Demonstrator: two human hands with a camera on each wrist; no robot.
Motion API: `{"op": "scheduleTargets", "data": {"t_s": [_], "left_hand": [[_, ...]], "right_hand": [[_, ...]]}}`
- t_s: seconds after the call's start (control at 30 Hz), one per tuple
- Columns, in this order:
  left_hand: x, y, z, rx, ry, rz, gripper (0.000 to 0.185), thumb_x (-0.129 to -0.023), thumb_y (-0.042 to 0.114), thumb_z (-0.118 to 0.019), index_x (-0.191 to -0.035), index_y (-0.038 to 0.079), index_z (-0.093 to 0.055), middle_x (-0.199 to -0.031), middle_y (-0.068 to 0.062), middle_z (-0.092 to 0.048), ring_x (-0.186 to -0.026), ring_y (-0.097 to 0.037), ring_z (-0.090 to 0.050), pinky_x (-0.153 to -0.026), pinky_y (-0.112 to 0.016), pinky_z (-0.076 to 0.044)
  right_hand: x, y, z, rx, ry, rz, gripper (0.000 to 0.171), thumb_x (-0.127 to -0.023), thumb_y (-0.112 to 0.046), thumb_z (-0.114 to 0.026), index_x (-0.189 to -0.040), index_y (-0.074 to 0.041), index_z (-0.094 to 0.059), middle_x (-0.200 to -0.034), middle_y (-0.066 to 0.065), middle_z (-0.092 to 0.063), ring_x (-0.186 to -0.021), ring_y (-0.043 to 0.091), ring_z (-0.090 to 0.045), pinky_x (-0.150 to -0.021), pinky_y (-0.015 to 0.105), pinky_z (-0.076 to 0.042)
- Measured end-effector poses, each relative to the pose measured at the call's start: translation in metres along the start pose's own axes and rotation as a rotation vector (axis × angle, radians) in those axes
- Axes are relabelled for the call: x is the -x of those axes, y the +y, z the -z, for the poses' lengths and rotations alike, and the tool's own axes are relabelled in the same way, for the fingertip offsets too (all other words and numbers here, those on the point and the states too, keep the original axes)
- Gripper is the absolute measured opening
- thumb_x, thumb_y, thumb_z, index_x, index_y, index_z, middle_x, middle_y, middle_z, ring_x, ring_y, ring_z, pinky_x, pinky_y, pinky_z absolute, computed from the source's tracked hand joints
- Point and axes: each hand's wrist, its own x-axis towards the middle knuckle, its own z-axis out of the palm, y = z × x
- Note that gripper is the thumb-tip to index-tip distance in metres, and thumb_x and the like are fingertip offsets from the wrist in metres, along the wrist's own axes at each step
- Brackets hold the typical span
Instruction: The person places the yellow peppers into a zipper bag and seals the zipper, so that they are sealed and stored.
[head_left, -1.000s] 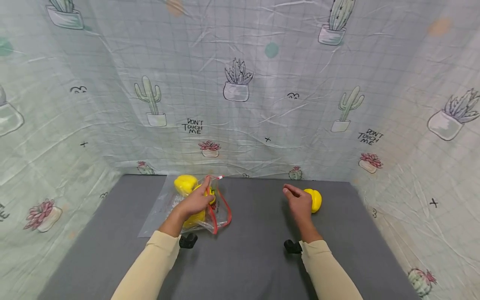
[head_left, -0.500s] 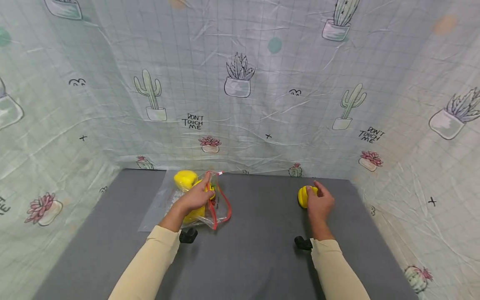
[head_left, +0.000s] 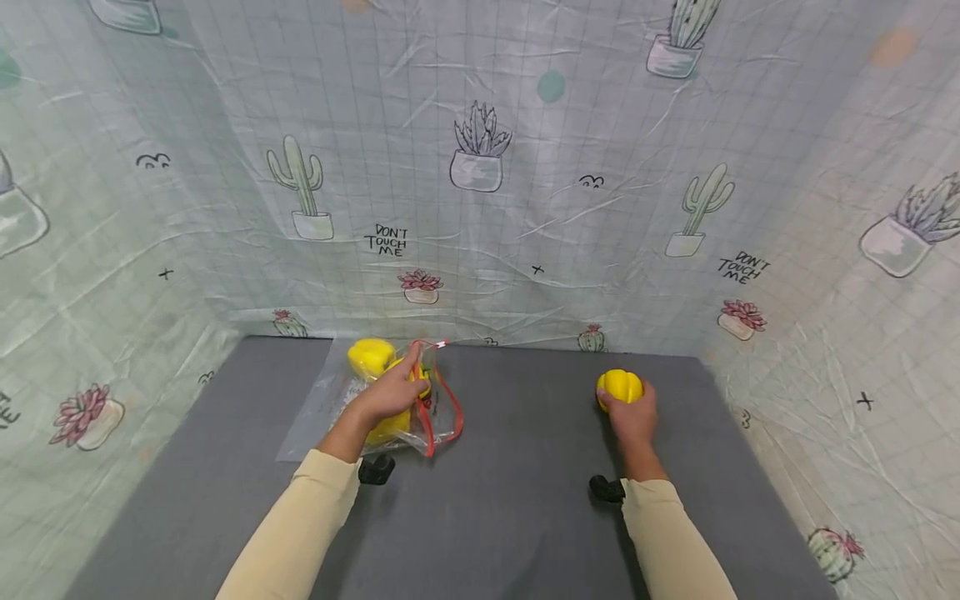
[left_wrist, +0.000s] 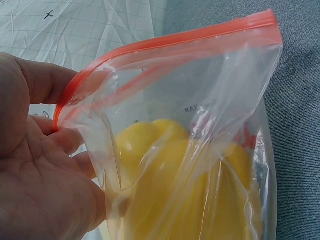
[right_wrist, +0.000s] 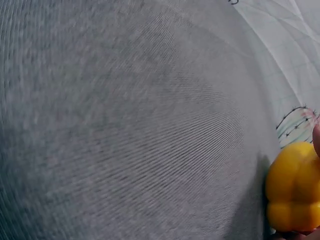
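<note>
Three yellow peppers [head_left: 619, 386], one bag [head_left: 438, 417]

A grey felt-like tabletop [head_left: 480, 517] sits enclosed by wrinkled cactus-print cloth walls [head_left: 525, 208] on 3 sides.

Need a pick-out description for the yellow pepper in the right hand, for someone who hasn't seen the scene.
Start at the grey table top walled in by cactus-print cloth. On its right side, near the back edge, the right hand grips a yellow bell pepper. It is the only pepper lying bare on the table; the other yellow peppers are on the left, in the clear red-zip bag that the left hand holds.
</note>
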Motion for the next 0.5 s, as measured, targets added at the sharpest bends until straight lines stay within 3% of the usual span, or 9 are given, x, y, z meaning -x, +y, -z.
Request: {"op": "scheduleTargets", "data": {"t_s": [0.1,0.17,0.23,0.33,0.4,0.5], "left_hand": [[-0.0009,0.0006,-0.0024,-0.006,-0.001,-0.008,0.081,-0.106,0.017,-0.047,-0.168,0.013,0.005,-0.176,-0.019,-0.006,-0.156,-0.035,-0.027,-0.129,-0.054,-0.025],[-0.0020,-0.0001,-0.0036,-0.025,0.000,-0.021,0.080,-0.106,0.017,-0.047,-0.168,0.011,0.004,-0.176,-0.019,-0.007,-0.152,-0.033,-0.032,-0.126,-0.049,-0.032],[-0.0030,-0.0011,-0.0040,-0.034,0.000,-0.035,0.080,-0.107,0.016,-0.046,-0.168,0.010,0.004,-0.176,-0.021,-0.008,-0.133,-0.032,-0.050,-0.109,-0.044,-0.047],[-0.0045,-0.0028,-0.0031,-0.033,0.006,-0.038,0.079,-0.108,0.016,-0.046,-0.168,0.010,0.005,-0.176,-0.020,-0.008,-0.098,-0.028,-0.057,-0.081,-0.032,-0.052],[-0.0048,-0.0031,-0.0021,-0.028,0.005,-0.038,0.079,-0.108,0.016,-0.045,-0.168,0.011,0.006,-0.176,-0.020,-0.008,-0.097,-0.029,-0.056,-0.077,-0.030,-0.049],[-0.0049,-0.0027,-0.0015,-0.029,-0.003,-0.038,0.079,-0.108,0.017,-0.045,-0.167,0.010,0.007,-0.176,-0.019,-0.005,-0.127,-0.033,-0.050,-0.095,-0.033,-0.046]], "right_hand": [[-0.0010,0.0039,0.0006,0.005,0.031,-0.005,0.086,-0.093,-0.024,-0.075,-0.158,0.005,-0.027,-0.152,0.032,-0.043,-0.131,0.047,-0.047,-0.115,0.061,-0.042],[-0.0009,0.0050,0.0016,0.024,0.044,-0.004,0.083,-0.093,-0.023,-0.075,-0.156,0.006,-0.030,-0.149,0.033,-0.045,-0.129,0.047,-0.048,-0.113,0.062,-0.043],[-0.0007,0.0052,0.0023,0.047,0.049,-0.001,0.082,-0.092,-0.022,-0.076,-0.155,0.008,-0.033,-0.148,0.033,-0.046,-0.127,0.047,-0.049,-0.111,0.062,-0.044],[-0.0003,0.0045,0.0027,0.071,0.045,0.010,0.081,-0.090,-0.021,-0.077,-0.154,0.007,-0.037,-0.149,0.032,-0.048,-0.126,0.047,-0.050,-0.109,0.062,-0.045],[-0.0001,0.0037,0.0024,0.086,0.033,0.022,0.080,-0.090,-0.020,-0.077,-0.155,0.006,-0.039,-0.150,0.032,-0.049,-0.125,0.047,-0.050,-0.109,0.061,-0.045],[0.0002,0.0033,0.0020,0.100,0.007,0.034,0.079,-0.090,-0.019,-0.077,-0.155,0.005,-0.040,-0.151,0.031,-0.049,-0.125,0.046,-0.050,-0.110,0.061,-0.044]]}}
